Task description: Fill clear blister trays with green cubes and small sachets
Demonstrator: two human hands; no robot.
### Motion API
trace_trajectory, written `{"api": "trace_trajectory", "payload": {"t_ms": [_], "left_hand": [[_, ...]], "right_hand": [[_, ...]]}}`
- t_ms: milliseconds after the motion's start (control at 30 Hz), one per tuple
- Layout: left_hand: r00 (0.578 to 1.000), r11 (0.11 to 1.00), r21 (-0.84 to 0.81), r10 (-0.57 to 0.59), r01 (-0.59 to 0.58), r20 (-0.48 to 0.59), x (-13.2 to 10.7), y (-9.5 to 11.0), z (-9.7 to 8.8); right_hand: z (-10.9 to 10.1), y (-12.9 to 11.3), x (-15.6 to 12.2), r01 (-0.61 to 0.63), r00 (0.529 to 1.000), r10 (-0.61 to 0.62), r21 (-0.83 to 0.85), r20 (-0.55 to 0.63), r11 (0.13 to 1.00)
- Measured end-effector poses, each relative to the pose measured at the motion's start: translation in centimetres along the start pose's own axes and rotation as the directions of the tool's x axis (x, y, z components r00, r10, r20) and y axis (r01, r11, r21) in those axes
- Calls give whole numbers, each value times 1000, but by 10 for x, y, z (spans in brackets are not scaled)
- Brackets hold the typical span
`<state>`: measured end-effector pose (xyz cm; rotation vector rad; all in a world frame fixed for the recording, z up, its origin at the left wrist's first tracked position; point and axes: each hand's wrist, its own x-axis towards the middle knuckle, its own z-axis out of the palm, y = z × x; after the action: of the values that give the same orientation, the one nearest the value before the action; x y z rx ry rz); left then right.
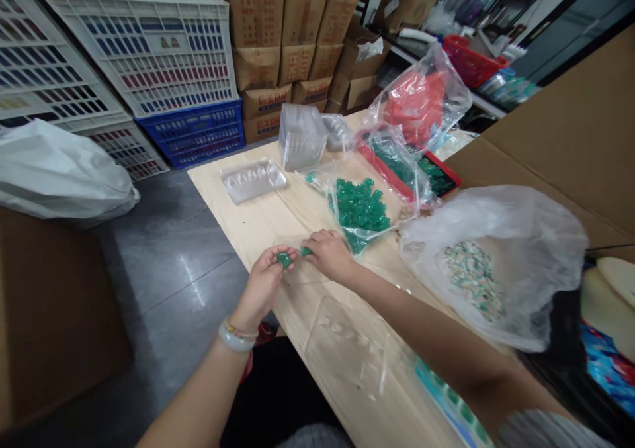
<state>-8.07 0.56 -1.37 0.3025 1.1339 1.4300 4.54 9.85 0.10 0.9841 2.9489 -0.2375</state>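
Near the table's front edge, my left hand [262,279] pinches a small glossy green plastic piece [284,260]. Just to its right, my right hand [330,253] has its fingers curled round another green piece [306,251], partly hidden by the fingers. Beyond my right hand, a clear plastic bag [325,178] lies spread open with a heap of similar green pieces [360,203] on it. Closer to me is a clear moulded plastic tray [342,342], lying flat on the wooden table [307,296]. The exact shape of the held pieces is too small to make out.
A stack of clear trays [301,135] stands at the back, with a single clear tray [253,180] left of it. To the right are a red bin [384,170] and a bag of small mixed pieces [536,236]. Crates [178,57] and cartons [258,18] are piled behind.
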Motion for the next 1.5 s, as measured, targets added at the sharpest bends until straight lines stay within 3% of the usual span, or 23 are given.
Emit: {"api": "trace_trajectory", "payload": {"t_ms": [133, 233, 367, 467, 567, 633, 667, 733, 800, 833, 900, 967, 1100, 1167, 1300, 1400, 1500], "left_hand": [[998, 998, 30, 50, -51, 25, -4, -3, 2], [997, 995, 80, 58, -62, 56, -6, -9, 7], [992, 973, 201, 102, -114, 68, -4, -18, 12], [986, 948, 273, 153, -163, 61, -1, -21, 14], [989, 954, 262, 128, -143, 74, -1, -19, 13], [990, 964, 245, 81, -107, 113, -3, -16, 10], [988, 966, 242, 60, -93, 140, -5, -14, 9], [981, 965, 247, 36, -84, 190, -8, -11, 5], [973, 961, 260, 36, -96, 228, -10, -8, 2], [971, 958, 267, 35, -100, 237, -11, -6, 2], [973, 958, 271, 24, -88, 232, -13, -5, 3], [982, 967, 247, 19, -66, 188, -13, -6, 5], [994, 952, 286, 91, -105, 63, -13, -12, 9], [989, 903, 403, 141, -147, 46, -14, -12, 10], [957, 736, 626, 285, -258, 59, -17, -9, 12], [931, 637, 705, 352, -312, 94, -18, -5, 14], [925, 601, 720, 342, -349, 163, -17, -4, 14]], "right_hand": [[-10, -16, -13, -42, 987, 70, 196, -142, 980], [-13, -27, -18, -70, 993, 95, 323, -64, 944], [-16, -31, -21, -130, 991, 129, 253, 20, 959], [-18, -32, -23, -149, 989, 147, 204, 27, 968], [-18, -30, -26, -173, 982, 188, 331, -11, 927], [-16, -27, -29, -199, 972, 234, 538, 3, 819], [-14, -25, -30, -224, 965, 258, 660, 48, 717], [-11, -20, -32, -299, 942, 278, 847, 188, 440], [-9, -17, -33, -355, 919, 253, 914, 303, 196], [-8, -16, -34, -367, 913, 238, 923, 332, 118], [-6, -16, -34, -366, 913, 216, 929, 347, 53], [-6, -18, -34, -326, 926, 242, 938, 290, 122], [-10, -25, -36, -157, 960, 280, 784, -22, 600], [-13, -28, -38, -118, 960, 256, 659, -116, 742], [-13, -30, -40, -130, 943, 289, 616, -167, 777], [-14, -29, -41, -109, 960, 252, 672, -119, 733], [-19, -28, -39, -130, 977, 211, 659, -44, 741]]}}
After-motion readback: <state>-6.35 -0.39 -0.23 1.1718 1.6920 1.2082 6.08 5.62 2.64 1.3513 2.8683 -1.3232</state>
